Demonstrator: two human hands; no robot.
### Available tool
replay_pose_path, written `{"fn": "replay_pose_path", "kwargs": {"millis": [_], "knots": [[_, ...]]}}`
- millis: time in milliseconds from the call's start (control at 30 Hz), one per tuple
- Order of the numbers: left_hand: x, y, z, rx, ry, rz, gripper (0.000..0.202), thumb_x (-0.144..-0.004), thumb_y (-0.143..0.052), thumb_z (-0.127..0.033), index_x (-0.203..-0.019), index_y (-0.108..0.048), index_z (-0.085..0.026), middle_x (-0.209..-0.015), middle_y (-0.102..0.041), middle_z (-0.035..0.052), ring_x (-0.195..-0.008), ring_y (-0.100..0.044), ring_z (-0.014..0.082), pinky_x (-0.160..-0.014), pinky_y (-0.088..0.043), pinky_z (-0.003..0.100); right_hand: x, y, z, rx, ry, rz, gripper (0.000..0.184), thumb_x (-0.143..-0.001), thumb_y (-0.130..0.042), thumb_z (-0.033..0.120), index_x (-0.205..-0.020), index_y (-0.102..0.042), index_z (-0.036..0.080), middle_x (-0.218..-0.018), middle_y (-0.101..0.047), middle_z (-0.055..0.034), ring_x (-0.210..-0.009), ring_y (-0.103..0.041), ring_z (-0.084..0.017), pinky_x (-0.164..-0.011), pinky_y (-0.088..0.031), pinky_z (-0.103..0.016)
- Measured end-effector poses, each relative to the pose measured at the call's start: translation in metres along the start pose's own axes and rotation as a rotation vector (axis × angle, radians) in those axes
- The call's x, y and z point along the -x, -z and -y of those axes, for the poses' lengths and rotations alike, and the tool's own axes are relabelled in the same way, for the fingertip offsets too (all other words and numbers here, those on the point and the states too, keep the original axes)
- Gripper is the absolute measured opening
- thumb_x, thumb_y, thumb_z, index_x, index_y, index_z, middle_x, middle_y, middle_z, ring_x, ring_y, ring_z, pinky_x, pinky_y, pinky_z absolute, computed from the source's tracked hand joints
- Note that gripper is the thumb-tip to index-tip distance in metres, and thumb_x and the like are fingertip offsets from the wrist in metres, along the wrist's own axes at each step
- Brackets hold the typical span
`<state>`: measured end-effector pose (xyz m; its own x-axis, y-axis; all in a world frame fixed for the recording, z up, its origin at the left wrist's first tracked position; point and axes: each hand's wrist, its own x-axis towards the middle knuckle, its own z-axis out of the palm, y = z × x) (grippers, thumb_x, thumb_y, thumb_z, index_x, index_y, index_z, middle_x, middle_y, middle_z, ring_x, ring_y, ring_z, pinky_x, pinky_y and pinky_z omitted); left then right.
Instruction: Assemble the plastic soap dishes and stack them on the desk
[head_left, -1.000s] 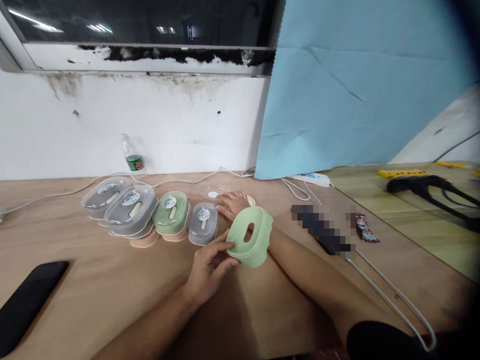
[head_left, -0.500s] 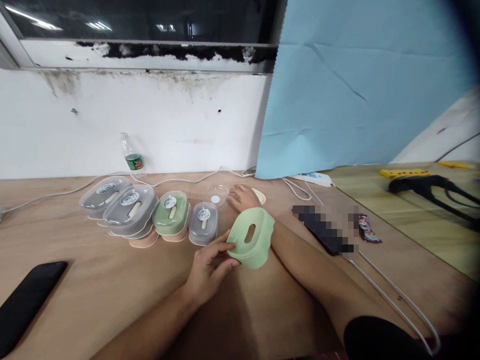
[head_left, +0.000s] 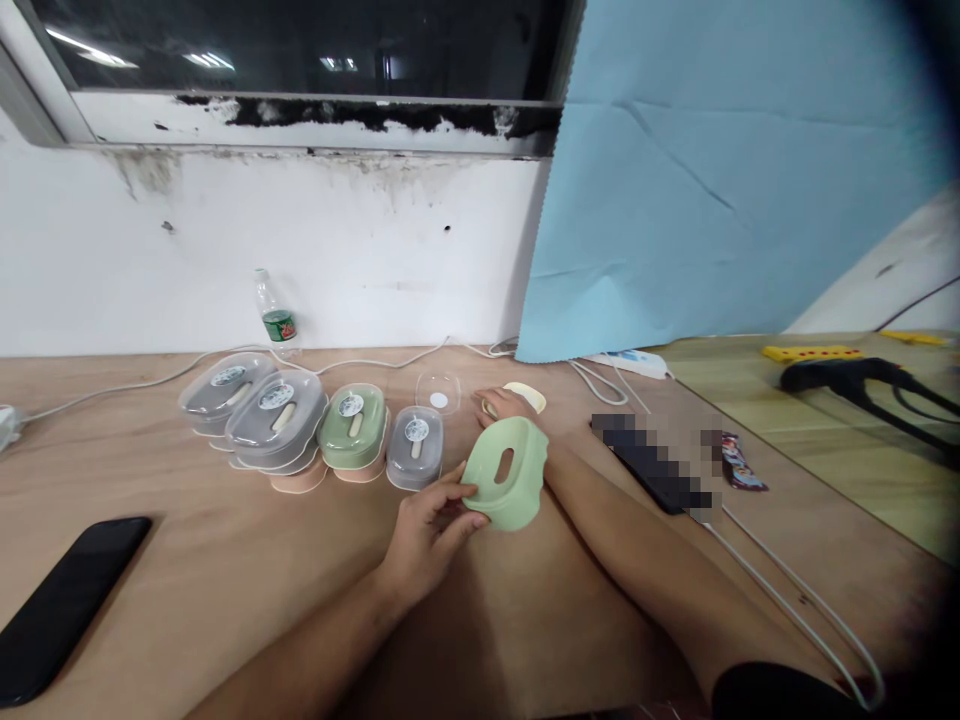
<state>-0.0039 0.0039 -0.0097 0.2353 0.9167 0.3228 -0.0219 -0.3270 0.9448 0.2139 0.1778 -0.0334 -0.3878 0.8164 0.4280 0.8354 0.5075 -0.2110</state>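
My left hand (head_left: 431, 528) grips a light green soap-dish tray (head_left: 507, 486) with an oval slot, held tilted above the wooden table (head_left: 225, 560). My right hand (head_left: 504, 405) reaches behind that tray, its fingers resting on a small cream oval piece (head_left: 529, 396) on the table; most of the hand is hidden by the green tray. A clear lid with a round white sticker (head_left: 439, 391) lies just left of my right hand. A row of closed boxes runs to the left: a small grey one (head_left: 415, 446), a green one (head_left: 352, 429) and two larger grey ones (head_left: 276, 420).
A black phone (head_left: 64, 605) lies near the left front edge. A plastic bottle (head_left: 277, 315) stands by the white wall. White cables, a power strip (head_left: 622, 358), a dark flat device (head_left: 656, 470) and a snack wrapper (head_left: 739, 465) lie to the right, under a blue sheet (head_left: 712, 170).
My right hand has moved right, from the clear lid to the cream oval piece. The green tray in my left hand has hardly moved.
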Motion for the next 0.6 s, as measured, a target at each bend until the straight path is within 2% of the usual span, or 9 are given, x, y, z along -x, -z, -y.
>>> {"fn": "replay_pose_path", "kwargs": {"millis": [100, 200, 267, 367, 467, 600], "knots": [[0.000, -0.001, 0.002, 0.082, 0.068, -0.023, 0.026, -0.078, -0.069, -0.033, -0.099, -0.066, -0.018, -0.127, -0.059, 0.0123, -0.094, -0.068, 0.0233, -0.076, -0.057, 0.032, 0.005, 0.005, -0.004, -0.056, 0.041, 0.030, 0.041, -0.085, -0.052, 0.030, -0.123, -0.056, 0.014, -0.117, -0.062, -0.0113, -0.105, -0.056, -0.024, -0.095, -0.041, -0.036], [-0.001, -0.004, 0.005, 0.175, 0.122, -0.068, 0.029, -0.077, -0.069, -0.037, -0.098, -0.066, -0.018, -0.115, -0.066, 0.0109, -0.092, -0.067, 0.0209, -0.079, -0.055, 0.032, 0.015, 0.010, -0.002, -0.114, 0.081, 0.047, 0.041, -0.082, -0.052, 0.027, -0.122, -0.058, 0.016, -0.118, -0.063, -0.0101, -0.108, -0.055, -0.026, -0.099, -0.038, -0.040], [-0.003, -0.012, 0.007, 0.241, 0.188, -0.112, 0.032, -0.076, -0.068, -0.043, -0.094, -0.066, -0.016, -0.100, -0.071, 0.0092, -0.085, -0.068, 0.0194, -0.074, -0.055, 0.029, 0.024, 0.014, -0.001, -0.118, 0.076, 0.048, 0.039, -0.080, -0.052, 0.023, -0.118, -0.061, 0.018, -0.118, -0.063, -0.0082, -0.111, -0.055, -0.026, -0.105, -0.032, -0.043], [-0.013, -0.031, 0.010, 0.351, 0.358, -0.204, 0.042, -0.073, -0.067, -0.053, -0.087, -0.062, -0.014, -0.079, -0.069, 0.0059, -0.072, -0.068, 0.0178, -0.058, -0.052, 0.023, 0.039, 0.021, -0.001, -0.087, 0.052, 0.050, 0.037, -0.077, -0.049, 0.016, -0.110, -0.065, 0.021, -0.113, -0.066, -0.0063, -0.108, -0.057, -0.025, -0.108, -0.028, -0.046], [-0.034, -0.056, 0.013, 0.490, 0.495, -0.317, 0.045, -0.072, -0.067, -0.055, -0.087, -0.057, -0.014, -0.082, -0.065, 0.0057, -0.068, -0.069, 0.0182, -0.050, -0.049, 0.020, 0.050, 0.029, -0.005, -0.076, -0.002, -0.021, 0.037, -0.077, -0.051, 0.016, -0.112, -0.063, 0.018, -0.116, -0.064, -0.0089, -0.110, -0.056, -0.024, -0.104, -0.034, -0.042], [-0.070, -0.082, 0.017, 0.639, 0.574, -0.453, 0.031, -0.088, -0.053, -0.046, -0.095, -0.050, -0.016, -0.099, -0.062, 0.0085, -0.070, -0.070, 0.0152, -0.050, -0.049, 0.018, 0.057, 0.033, -0.016, -0.055, -0.135, -0.097, 0.032, -0.081, -0.055, 0.024, -0.110, -0.063, 0.016, -0.115, -0.064, -0.0108, -0.108, -0.057, -0.025, -0.096, -0.042, -0.038]]}}
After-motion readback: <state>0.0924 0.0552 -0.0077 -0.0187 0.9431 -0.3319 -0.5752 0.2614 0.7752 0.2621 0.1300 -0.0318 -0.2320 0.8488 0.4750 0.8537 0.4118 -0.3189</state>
